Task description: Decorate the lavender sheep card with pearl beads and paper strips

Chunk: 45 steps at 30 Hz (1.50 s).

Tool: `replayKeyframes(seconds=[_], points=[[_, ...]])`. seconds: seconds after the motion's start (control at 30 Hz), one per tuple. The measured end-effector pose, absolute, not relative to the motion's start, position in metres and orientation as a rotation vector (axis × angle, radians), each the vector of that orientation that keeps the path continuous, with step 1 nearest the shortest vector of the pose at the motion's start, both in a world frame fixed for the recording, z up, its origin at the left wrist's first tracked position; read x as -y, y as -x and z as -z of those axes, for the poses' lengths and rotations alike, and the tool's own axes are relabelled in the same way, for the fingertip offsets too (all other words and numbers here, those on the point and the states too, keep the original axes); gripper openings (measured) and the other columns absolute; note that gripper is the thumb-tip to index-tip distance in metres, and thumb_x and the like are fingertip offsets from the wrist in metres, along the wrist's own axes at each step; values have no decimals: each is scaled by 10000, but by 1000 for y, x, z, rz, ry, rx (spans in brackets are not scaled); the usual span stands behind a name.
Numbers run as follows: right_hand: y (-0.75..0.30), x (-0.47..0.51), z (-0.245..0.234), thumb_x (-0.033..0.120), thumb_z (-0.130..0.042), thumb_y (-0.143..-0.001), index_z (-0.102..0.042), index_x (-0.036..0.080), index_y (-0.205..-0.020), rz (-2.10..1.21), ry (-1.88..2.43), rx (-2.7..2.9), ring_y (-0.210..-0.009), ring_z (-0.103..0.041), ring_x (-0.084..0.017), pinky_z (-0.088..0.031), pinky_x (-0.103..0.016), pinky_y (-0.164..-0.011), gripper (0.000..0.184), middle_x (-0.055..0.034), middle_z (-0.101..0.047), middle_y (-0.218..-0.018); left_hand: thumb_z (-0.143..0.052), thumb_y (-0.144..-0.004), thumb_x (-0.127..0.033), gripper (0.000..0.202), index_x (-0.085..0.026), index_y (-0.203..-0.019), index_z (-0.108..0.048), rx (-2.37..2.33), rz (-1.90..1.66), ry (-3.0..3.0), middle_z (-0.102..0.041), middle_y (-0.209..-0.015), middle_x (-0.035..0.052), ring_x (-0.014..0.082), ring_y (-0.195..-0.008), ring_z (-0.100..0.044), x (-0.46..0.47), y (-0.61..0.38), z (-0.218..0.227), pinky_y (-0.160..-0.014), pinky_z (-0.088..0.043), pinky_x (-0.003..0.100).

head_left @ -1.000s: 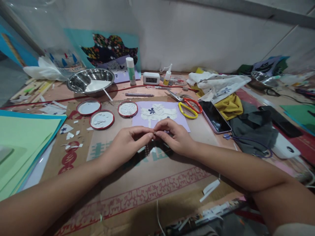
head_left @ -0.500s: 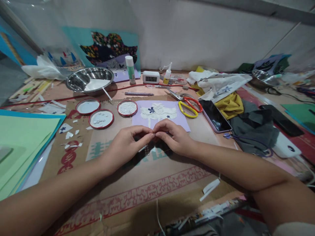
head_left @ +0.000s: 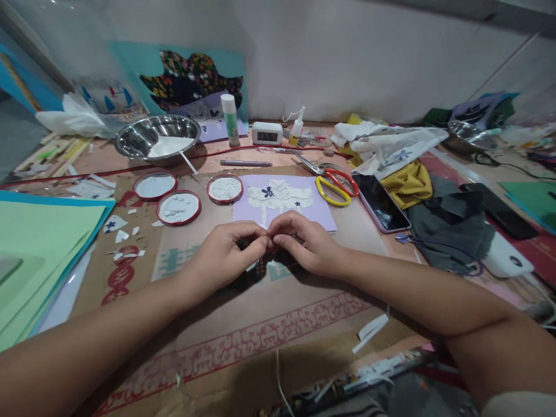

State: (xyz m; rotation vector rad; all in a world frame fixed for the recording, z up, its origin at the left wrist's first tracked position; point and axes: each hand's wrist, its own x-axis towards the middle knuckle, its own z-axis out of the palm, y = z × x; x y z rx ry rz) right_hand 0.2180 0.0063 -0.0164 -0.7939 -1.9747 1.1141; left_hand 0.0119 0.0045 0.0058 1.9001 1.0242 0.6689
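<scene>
My left hand and my right hand meet above the work surface, thumb and fingertips of each closed in a pinch. Whatever they pinch is too small and hidden to name. A fine thread-like line shows below my right hand, and dark bead-like dots appear under the left. Just beyond lies a lilac card bearing a white fabric cutout with small pearl beads and dark blue flowers. Left of the card is a red-rimmed lid of small white beads.
Two more red-rimmed lids lie left. Scissors and a phone are right of the card. Behind stand a steel bowl, a glue stick, a digital clock and a glue bottle. Coloured paper covers the left.
My two hands stay pinched together in nearly the same place, with only a slight shift to the left at the fingertips. The view tilts a little.
</scene>
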Motion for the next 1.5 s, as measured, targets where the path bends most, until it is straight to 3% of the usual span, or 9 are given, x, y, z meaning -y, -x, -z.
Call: replayKeyframes(seconds=[0.73, 1.07, 1.33, 1.5], points=[[-216, -7, 16, 158, -553, -945, -520, 205, -1049, -1036, 797, 2021, -831, -654, -125, -521, -261, -736, 120, -30, -662, -979, -488, -844, -194, 235, -184, -651, -621, -1076, -702, -2030, -623, -645, -31, 115, -633, -553, -2, -15, -5, -635, -410, 220], [-215, -8, 13, 181, -560, -945, -522, 201, -963, -1165, 826, 1927, -757, -634, -115, -507, -255, -715, 46, 10, -628, -834, -449, -892, -237, 240, -191, -760, -644, -1068, -679, -2066, -691, -773, 3, 151, -728, -604, -2, -15, -7, -694, -443, 252], [-215, -8, 13, 242, -588, -938, -505, 203, -986, -1226, 825, 1879, -770, -632, -118, -516, -255, -715, 103, -1, -628, -860, -478, -920, -257, 219, -191, -804, -652, -1087, -672, -2103, -670, -765, -4, 150, -729, -591, -3, -14, -2, -697, -425, 261], [-216, -9, 13, 204, -554, -943, -505, 204, -983, -1221, 836, 1883, -776, -634, -118, -515, -258, -723, 64, 2, -620, -853, -470, -935, -265, 224, -196, -810, -642, -1089, -670, -2139, -674, -773, 4, 154, -735, -595, -3, -14, -1, -703, -431, 266]])
